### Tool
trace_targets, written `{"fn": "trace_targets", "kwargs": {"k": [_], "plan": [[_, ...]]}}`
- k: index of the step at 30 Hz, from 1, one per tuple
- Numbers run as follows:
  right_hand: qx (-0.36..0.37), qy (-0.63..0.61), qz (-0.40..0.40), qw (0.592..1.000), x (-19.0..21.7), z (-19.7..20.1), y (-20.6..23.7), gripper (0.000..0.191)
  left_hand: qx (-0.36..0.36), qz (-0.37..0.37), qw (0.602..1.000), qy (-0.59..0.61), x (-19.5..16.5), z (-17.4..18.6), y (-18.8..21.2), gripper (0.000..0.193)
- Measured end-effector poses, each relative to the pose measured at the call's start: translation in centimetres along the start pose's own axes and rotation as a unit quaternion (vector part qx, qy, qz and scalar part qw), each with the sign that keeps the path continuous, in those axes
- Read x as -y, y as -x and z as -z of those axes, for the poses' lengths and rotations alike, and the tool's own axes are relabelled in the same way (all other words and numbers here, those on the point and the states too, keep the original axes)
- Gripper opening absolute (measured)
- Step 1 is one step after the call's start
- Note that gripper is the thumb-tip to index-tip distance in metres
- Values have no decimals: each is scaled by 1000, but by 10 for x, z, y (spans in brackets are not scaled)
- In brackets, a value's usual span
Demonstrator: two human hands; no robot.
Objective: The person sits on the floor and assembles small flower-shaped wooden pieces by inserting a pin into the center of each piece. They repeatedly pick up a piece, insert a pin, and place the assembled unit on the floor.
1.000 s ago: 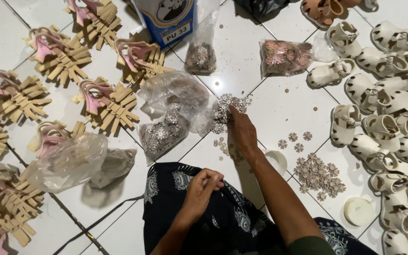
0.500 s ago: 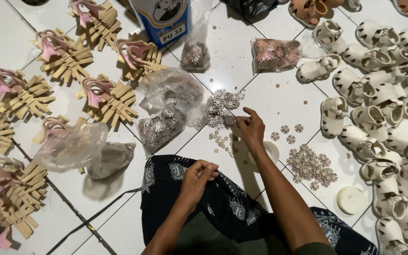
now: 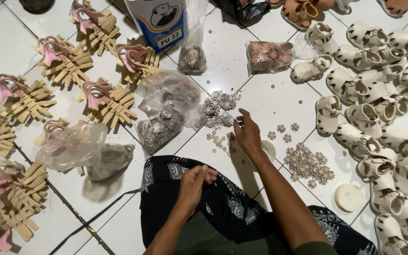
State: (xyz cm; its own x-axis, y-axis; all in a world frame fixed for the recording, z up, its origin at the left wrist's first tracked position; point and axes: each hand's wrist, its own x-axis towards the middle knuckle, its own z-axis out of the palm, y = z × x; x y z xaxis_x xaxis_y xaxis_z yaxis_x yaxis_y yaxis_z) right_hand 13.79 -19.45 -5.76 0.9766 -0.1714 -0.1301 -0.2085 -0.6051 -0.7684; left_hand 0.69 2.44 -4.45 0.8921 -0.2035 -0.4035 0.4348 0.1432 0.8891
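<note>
- Silvery flower trims [image 3: 219,109] lie heaped just ahead of our right hand [image 3: 247,134], fingers loosely spread, holding nothing; half a second ago it hovered farther right.
- Our left hand [image 3: 193,182] stays curled over the dark patterned cloth [image 3: 223,203]; contents hidden.
- Beige flowers [image 3: 308,164] sit right of that reach.

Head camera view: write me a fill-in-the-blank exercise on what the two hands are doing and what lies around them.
1. The right hand reaches toward a pile of small ____-shaped pieces on the tiled floor.
2. The left hand rests on a ____ patterned cloth over the lap.
3. The cream sandals lie on the person's ____ side.

Missing words: flower; black; right
</note>
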Motion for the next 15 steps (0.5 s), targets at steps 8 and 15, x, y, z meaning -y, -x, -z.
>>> {"fn": "trace_targets", "kwargs": {"k": [8,15], "plan": [[-28,132,86,987,4,-16,-20,57,-1,61,998,-10,-9,6,1,33],[-29,-63,-54,996,6,8,-10,47,31,24,999,-23,-31,-16,-32,28]]}}
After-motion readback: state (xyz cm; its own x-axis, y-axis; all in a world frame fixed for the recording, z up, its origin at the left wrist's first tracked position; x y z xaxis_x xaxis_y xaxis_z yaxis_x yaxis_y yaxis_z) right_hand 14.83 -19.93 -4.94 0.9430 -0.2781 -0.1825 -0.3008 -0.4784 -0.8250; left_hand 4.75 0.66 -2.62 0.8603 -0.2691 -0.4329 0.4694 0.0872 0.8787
